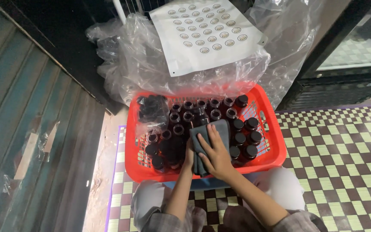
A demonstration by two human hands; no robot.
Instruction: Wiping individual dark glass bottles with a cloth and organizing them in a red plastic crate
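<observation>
Right hand (214, 155) flat on folded grey cloth (213, 136), left hand (189, 155) beneath, grip unclear.

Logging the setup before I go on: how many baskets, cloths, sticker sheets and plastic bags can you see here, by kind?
Red basket: 1
Grey cloth, under the right hand and held by the left hand: 1
Sticker sheet: 1
Big clear plastic bag: 1
Total: 4
Dark bottles fill the basket; too many are hidden to count.
</observation>
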